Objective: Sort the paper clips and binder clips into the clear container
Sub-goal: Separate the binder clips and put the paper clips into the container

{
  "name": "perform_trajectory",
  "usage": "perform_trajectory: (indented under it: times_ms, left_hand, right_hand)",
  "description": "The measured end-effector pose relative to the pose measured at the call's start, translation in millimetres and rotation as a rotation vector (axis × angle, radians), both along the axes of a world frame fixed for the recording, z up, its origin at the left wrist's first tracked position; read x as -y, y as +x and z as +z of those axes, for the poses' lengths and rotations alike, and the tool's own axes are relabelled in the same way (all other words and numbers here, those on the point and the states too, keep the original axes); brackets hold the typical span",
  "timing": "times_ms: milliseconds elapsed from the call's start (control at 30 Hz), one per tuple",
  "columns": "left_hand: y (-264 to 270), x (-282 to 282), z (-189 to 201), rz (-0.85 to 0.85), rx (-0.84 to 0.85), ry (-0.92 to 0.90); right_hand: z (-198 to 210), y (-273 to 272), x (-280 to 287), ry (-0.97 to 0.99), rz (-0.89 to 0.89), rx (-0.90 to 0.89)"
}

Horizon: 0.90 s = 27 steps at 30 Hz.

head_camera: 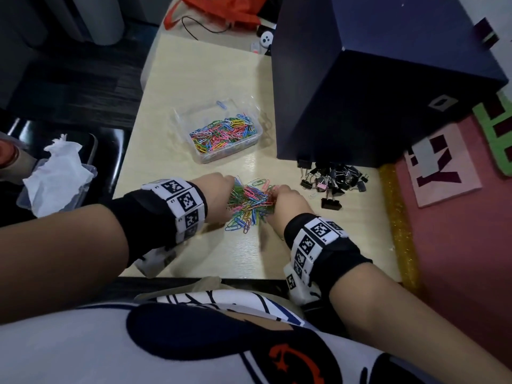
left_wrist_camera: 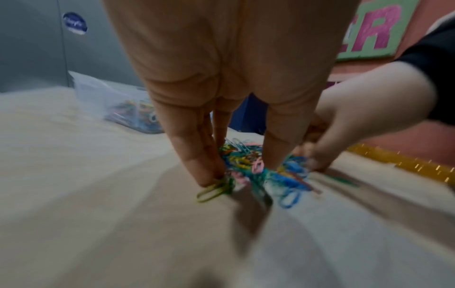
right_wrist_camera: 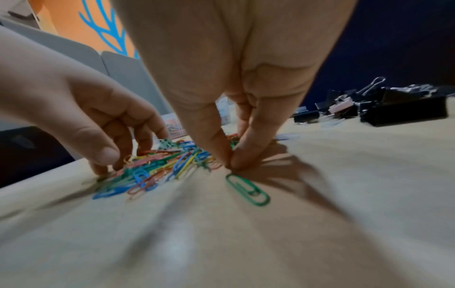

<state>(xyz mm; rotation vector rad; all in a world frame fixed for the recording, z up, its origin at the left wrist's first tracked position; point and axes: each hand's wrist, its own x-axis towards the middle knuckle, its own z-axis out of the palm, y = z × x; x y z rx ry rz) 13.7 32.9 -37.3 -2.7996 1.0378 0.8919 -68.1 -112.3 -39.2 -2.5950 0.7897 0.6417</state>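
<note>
A heap of coloured paper clips (head_camera: 250,202) lies on the pale table (head_camera: 210,65) near its front edge. My left hand (head_camera: 230,189) cups the heap from the left, with fingertips (left_wrist_camera: 209,175) down on the table. My right hand (head_camera: 277,194) closes in from the right, its thumb and forefinger (right_wrist_camera: 230,165) meeting at the heap's edge. A lone green clip (right_wrist_camera: 247,190) lies just outside that pinch. The clear container (head_camera: 205,157), partly filled with paper clips, stands behind the heap. Black binder clips (head_camera: 332,178) are piled to the right.
A tall dark blue box (head_camera: 374,92) stands right of the container and behind the binder clips. A yellow glitter strip (head_camera: 396,217) lines the table's right edge. Off the table's left side sits a plastic tub with crumpled tissue (head_camera: 58,173). A red bag (head_camera: 221,9) lies beyond the far edge.
</note>
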Motion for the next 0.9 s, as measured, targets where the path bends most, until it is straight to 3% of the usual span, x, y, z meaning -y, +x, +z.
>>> perform_trajectory:
  times_ms: [100,267,467,900]
  left_hand:
    - [0.3,1.7,-0.3,-0.021,0.003,-0.021]
    - [12.6,-8.7,-1.6,-0.062,0.017,0.114]
    - [17.3,-0.4,-6.1,-0.052,0.019,-0.05]
    - [42.7,3.0,9.7,-0.108,0.114,-0.103]
  right_hand:
    - [7.0,6.8,2.1,0.043,-0.021,-0.011]
    - [13.5,1.9,1.8,0.021,-0.003,-0.113]
    - [-2.7,12.7,-16.0,0.098,0.189,0.086]
    - [15.3,45.2,11.8,0.065,0.159,0.124]
